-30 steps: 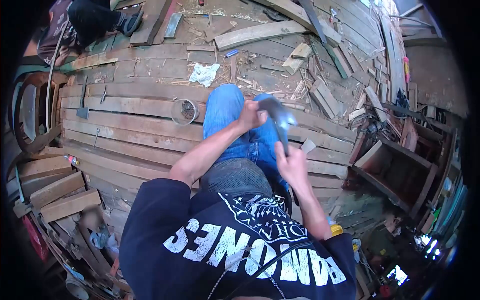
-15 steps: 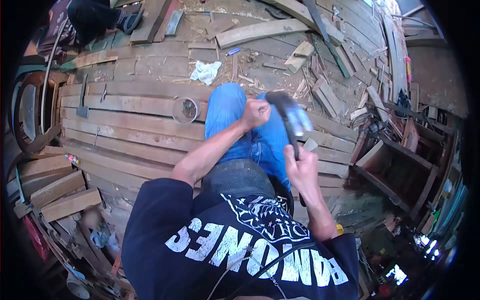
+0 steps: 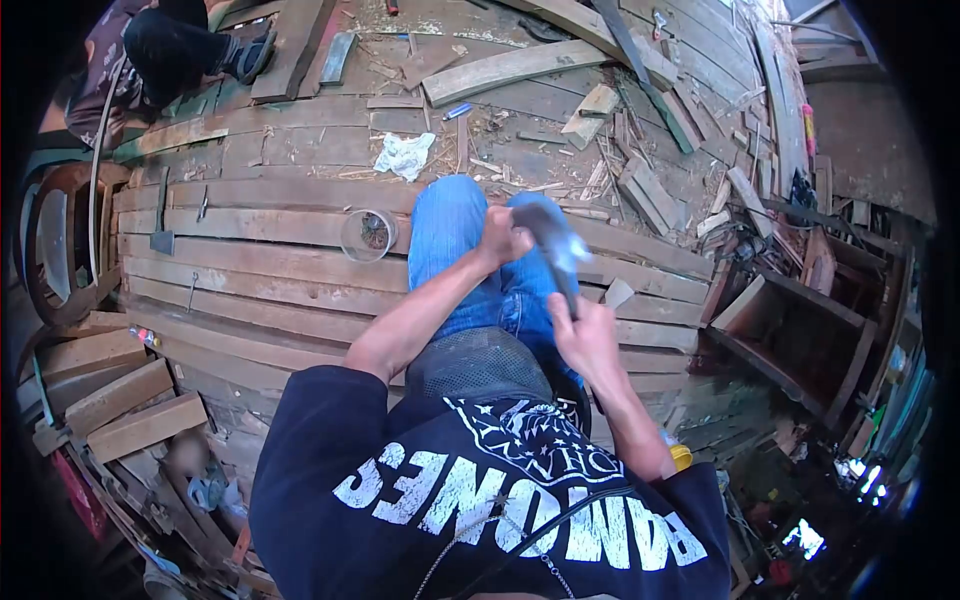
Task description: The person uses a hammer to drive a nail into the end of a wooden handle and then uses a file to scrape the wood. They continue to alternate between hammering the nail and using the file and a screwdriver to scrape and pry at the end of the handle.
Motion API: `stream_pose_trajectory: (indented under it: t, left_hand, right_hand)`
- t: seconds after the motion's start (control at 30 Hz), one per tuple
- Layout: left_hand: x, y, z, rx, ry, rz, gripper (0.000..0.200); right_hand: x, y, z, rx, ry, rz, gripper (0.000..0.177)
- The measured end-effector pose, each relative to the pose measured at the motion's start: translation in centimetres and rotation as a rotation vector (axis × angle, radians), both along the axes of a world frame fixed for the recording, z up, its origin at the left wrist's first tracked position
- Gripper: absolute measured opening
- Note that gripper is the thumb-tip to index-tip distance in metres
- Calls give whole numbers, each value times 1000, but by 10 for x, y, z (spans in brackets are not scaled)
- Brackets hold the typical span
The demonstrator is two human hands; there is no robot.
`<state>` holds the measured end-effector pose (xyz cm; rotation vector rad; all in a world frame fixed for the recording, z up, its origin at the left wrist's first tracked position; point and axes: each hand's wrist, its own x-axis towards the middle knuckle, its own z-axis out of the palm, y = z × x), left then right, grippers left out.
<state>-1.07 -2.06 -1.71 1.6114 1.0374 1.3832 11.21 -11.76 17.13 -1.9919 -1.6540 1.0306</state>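
Note:
My right hand (image 3: 588, 338) is wrapped round the dark handle of a hammer (image 3: 562, 245), whose blurred metal head reaches up over my knee. Beside that head, my left hand (image 3: 503, 238) is closed above my jeans (image 3: 448, 215); what it holds, if anything, is too small to make out. To the left of my knees a clear round container (image 3: 369, 236) with small dark bits inside rests on the wooden slats (image 3: 270, 235). A crumpled white cloth (image 3: 404, 156) lies beyond it.
A chisel-like tool (image 3: 162, 241) lies at the left. Cut wood blocks (image 3: 147, 425) are stacked lower left. Offcuts (image 3: 648, 197) and a wooden frame (image 3: 790, 345) stand at the right. Another person's leg and shoe (image 3: 252, 57) show at the upper left.
The hammer and my right hand have shifted slightly to the left, closer to my left hand. My left hand is a little lower. The whole view has shifted slightly.

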Motion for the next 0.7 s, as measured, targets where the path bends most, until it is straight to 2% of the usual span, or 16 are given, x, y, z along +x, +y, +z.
stream_pose_trajectory:
  t: [0.03, 0.07, 0.13, 0.17, 0.2, 0.3, 0.37, 0.4, 0.53, 0.6, 0.67, 0.7]
  left_hand:
    - [-7, 4, 7, 36, -52, -103, 12]
    - [3, 7, -11, 48, -54, -106, 12]
    - [25, -6, -69, -269, -390, 112, 5]
    - [-1, -4, -23, -75, -35, -41, 16]
    - [-8, -2, 16, 4, 134, 72, 24]
    - [-6, 2, 8, -48, 55, 13, 26]
    - [-1, 9, 9, 76, -108, 15, 31]
    - [0, 15, 10, 87, -111, 12, 31]
    - [-3, -1, 5, -33, 29, 34, 33]
    - [-2, 3, 5, -119, -1, 15, 32]
    - [0, 4, 3, -145, -8, 20, 31]
    - [3, 5, 1, -70, -24, 40, 27]
  right_hand:
    - [1, -1, -10, -66, -95, 62, 38]
    - [1, 5, -2, -54, -98, 59, 38]
    - [-2, 12, 29, -100, -43, 50, 34]
    - [-4, 13, 41, -81, 7, 0, 33]
    - [-2, 13, 45, 47, 83, 14, 31]
    - [-2, 3, 10, 206, 118, -38, 33]
    - [-1, 7, -7, -159, -81, 29, 37]
    - [1, 10, -2, -148, -83, 26, 37]
    - [-1, 20, 43, 39, 68, -61, 41]
    - [3, 15, 34, 227, 136, -35, 42]
    - [-5, 13, 21, 162, 128, -60, 43]
    - [-2, 11, 13, 3, 52, -49, 37]
